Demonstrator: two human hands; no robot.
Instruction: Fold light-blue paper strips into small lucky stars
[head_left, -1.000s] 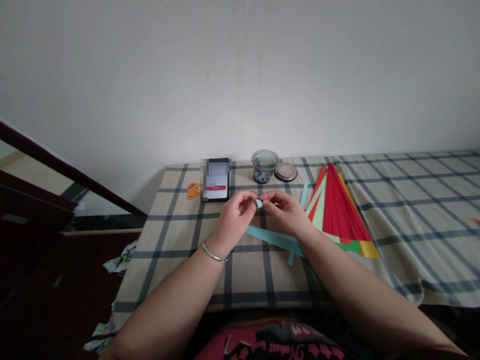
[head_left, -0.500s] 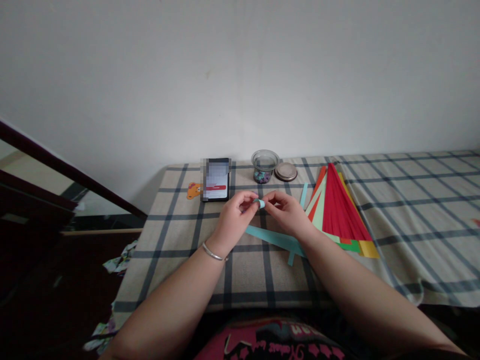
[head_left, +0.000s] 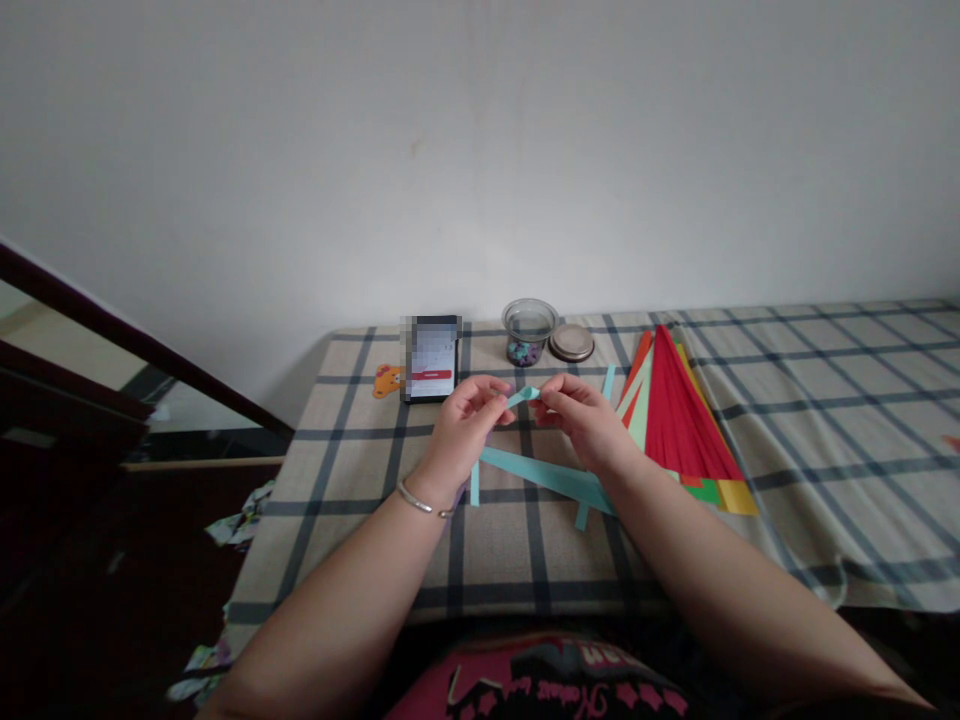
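A light-blue paper strip (head_left: 527,394) stretches between my two hands, with a small loop or fold in it near the right fingers. My left hand (head_left: 471,415), with a silver bangle at the wrist, pinches one part of it between thumb and fingers. At the folded end, the thumb and fingers of my right hand (head_left: 581,415) are closed on the strip. More light-blue paper strips (head_left: 540,475) lie on the cloth below my hands, partly covered by my right forearm.
A fan of coloured paper strips (head_left: 686,420) lies to the right. Behind my hands stand a clear tub (head_left: 529,325) with small coloured pieces and its round lid (head_left: 572,342). A phone (head_left: 435,365) and an orange bear-shaped piece (head_left: 387,381) are at left, on the checked tablecloth (head_left: 360,480).
My hands have moved slightly apart, and more of the held strip shows between them, now with a loop. A blue strip's hanging end shows below my left hand.
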